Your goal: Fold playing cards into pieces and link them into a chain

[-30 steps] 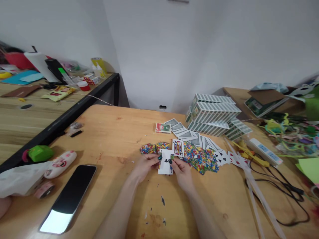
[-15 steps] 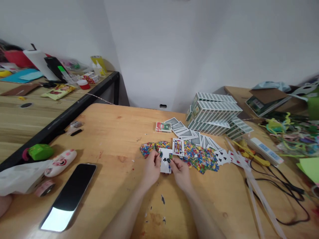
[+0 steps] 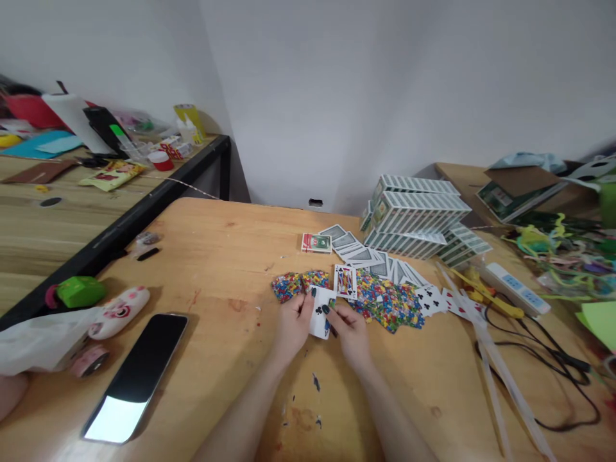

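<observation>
An ace of clubs playing card (image 3: 318, 314) is held tilted in front of me. My left hand (image 3: 295, 321) pinches its left edge, the thumb on the face. My right hand (image 3: 350, 327) is closed at its right side, thumb near the upper right corner, where a small multicoloured patch shows. Just beyond lies a face card of clubs (image 3: 345, 282), on a spread of pieces with a speckled multicoloured pattern (image 3: 389, 301). Behind these, grey-backed playing cards (image 3: 356, 251) fan out beside a card box (image 3: 316, 242). Face-up club cards (image 3: 430, 300) and heart cards (image 3: 457, 304) lie to the right.
Striped card boxes (image 3: 423, 212) are stacked at the back right. A power strip (image 3: 514, 289), black cables (image 3: 543, 359) and clear plastic strips (image 3: 500, 372) lie on the right. At left are a phone (image 3: 137, 375), a green object (image 3: 81, 292) and part of another person's hand (image 3: 10, 394).
The ace of clubs has tilted, its lower edge swinging slightly left. The right hand's fingers have shifted a little at its right edge. The view has moved slightly.
</observation>
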`<state>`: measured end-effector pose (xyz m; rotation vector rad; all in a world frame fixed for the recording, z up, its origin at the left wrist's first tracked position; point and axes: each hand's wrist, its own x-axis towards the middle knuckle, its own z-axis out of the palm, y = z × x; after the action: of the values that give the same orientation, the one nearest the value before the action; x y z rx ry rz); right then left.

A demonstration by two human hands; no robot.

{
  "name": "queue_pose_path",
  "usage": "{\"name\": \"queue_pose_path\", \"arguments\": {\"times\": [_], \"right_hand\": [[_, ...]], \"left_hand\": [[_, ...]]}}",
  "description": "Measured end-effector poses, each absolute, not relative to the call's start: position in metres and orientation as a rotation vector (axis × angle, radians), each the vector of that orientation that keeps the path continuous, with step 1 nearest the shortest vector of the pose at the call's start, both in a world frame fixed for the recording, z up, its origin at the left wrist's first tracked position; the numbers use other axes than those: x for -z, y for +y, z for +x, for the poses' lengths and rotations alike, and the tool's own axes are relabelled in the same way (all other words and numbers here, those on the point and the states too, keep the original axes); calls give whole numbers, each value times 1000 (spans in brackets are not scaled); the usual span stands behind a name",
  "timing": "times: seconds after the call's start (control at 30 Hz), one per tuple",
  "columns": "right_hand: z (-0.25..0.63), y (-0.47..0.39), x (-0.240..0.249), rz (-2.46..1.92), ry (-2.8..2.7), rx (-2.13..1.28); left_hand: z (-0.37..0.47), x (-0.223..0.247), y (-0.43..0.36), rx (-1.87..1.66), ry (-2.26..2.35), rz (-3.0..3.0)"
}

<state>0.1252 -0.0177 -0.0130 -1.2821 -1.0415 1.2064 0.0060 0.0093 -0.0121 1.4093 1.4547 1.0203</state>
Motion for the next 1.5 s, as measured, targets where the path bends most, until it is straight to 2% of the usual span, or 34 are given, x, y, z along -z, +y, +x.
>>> {"name": "queue_pose_path", "arguments": {"times": [0.3,0.43,0.53,0.83,1.2,1.5], "right_hand": [[131,-12,22,-1257,-708,-1195],[130,-15,17,-1232,-831,-1278],[128,-16,13,-1280,-929,-1214],[134,-13,23,-1349,-1070,-1045],[123,-21,18,-1276,-1012,-1440],[113,-25,15,-1345,-947,-1399]], "left_hand": [[6,13,10,-1007,1182,1362],[5,13,13,-1069,1211,1192],[-2,13,17,-1068,1225,1221],[-26,8,20,-706,1194,1677],[-11,7,19,-816,1220,1296],[-5,5,18,-874,1254,1180]]}}
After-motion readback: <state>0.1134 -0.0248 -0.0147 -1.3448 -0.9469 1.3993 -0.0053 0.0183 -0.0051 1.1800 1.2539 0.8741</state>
